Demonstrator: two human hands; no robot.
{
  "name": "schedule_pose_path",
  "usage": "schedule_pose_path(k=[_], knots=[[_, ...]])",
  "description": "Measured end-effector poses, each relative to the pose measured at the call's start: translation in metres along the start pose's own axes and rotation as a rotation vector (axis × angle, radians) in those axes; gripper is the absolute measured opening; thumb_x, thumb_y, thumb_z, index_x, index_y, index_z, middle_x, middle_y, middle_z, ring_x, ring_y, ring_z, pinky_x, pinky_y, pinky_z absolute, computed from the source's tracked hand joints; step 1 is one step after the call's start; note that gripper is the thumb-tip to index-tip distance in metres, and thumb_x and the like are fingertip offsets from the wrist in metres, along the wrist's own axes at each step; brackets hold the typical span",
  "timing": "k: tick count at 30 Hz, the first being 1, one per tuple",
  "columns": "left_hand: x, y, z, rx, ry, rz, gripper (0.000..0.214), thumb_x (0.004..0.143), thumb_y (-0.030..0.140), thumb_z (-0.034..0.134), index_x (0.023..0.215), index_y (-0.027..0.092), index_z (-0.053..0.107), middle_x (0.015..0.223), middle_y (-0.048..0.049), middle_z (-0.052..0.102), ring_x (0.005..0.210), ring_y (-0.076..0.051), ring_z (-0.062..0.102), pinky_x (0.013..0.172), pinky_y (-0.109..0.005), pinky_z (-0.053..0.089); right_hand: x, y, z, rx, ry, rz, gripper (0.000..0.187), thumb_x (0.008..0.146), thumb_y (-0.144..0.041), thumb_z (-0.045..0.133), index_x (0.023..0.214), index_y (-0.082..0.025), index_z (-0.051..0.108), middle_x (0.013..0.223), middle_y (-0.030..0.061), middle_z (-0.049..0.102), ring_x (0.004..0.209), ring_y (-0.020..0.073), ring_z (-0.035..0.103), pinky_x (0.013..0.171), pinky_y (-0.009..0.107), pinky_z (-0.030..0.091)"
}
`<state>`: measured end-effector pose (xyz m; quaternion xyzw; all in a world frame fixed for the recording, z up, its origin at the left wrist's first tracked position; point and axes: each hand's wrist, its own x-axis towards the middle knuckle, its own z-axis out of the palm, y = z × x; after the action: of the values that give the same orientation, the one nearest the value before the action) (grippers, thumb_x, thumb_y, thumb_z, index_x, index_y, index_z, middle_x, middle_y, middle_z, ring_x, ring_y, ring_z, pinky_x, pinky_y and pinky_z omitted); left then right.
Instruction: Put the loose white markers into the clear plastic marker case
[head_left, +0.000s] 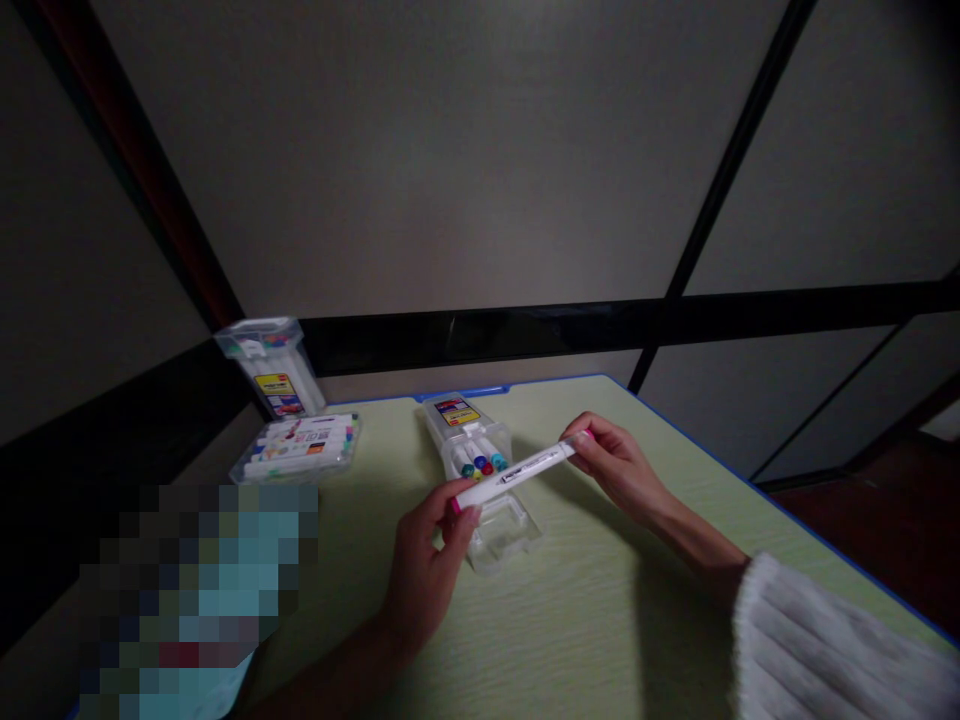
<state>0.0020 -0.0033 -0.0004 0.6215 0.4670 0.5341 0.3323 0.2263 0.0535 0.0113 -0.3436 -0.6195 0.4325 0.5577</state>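
Observation:
A white marker [517,480] with pink ends is held up between both hands, slanting up toward the right. My left hand [427,560] pinches its lower pink end between thumb and fingers. At the upper end, my right hand [615,465] grips the pink tip in the same way. Behind the marker, a clear plastic marker case [442,440] lies on the table with its lid [504,535] folded open toward me. Several markers with coloured caps, among them green, blue, red and teal, show in the case's mouth; the marker hides part of it.
The pale green table [555,620] has a blue edge and meets a grey panelled wall [465,170]. At the back left, one marker case [281,370] stands upright behind another lying marker case [300,447]. A blurred-out light-blue thing [225,590] is at the left.

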Motion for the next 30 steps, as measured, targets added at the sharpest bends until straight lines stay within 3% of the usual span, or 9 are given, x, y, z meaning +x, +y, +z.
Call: schedule_pose_path(k=[11,20,30], knots=[[0.002,0.001,-0.001,0.018,0.004,0.013,0.027,0.075,0.026,0.053,0.092,0.009,0.068,0.058,-0.0012,0.062,0.048,-0.010,0.049,0.048,-0.021,0.041,-0.001,-0.002,0.002,0.046,0.042,0.038,0.022,0.072,-0.039,0.064,0.071,-0.018,0.061,0.050,-0.0043,0.043,0.046,0.0082,0.034,0.043,0.022,0.023],[0.001,-0.001,-0.001,0.027,-0.042,0.032,0.025,0.080,0.028,0.049,0.087,0.012,0.068,0.055,0.0009,0.057,0.049,-0.010,0.048,0.049,-0.020,0.040,-0.003,-0.012,0.012,0.150,0.063,0.060,0.030,0.067,-0.048,0.066,0.071,-0.018,0.061,0.040,-0.0078,0.035,0.037,0.0058,0.024,0.040,0.022,0.015],[0.002,0.000,-0.001,0.039,-0.011,0.022,0.020,0.076,0.025,0.054,0.089,0.014,0.066,0.068,-0.0015,0.062,0.056,-0.011,0.050,0.052,-0.020,0.040,-0.002,-0.016,0.015,0.124,0.110,0.089,0.032,0.068,-0.049,0.064,0.064,-0.018,0.059,0.042,-0.0058,0.040,0.038,0.0065,0.029,0.039,0.023,0.017]])
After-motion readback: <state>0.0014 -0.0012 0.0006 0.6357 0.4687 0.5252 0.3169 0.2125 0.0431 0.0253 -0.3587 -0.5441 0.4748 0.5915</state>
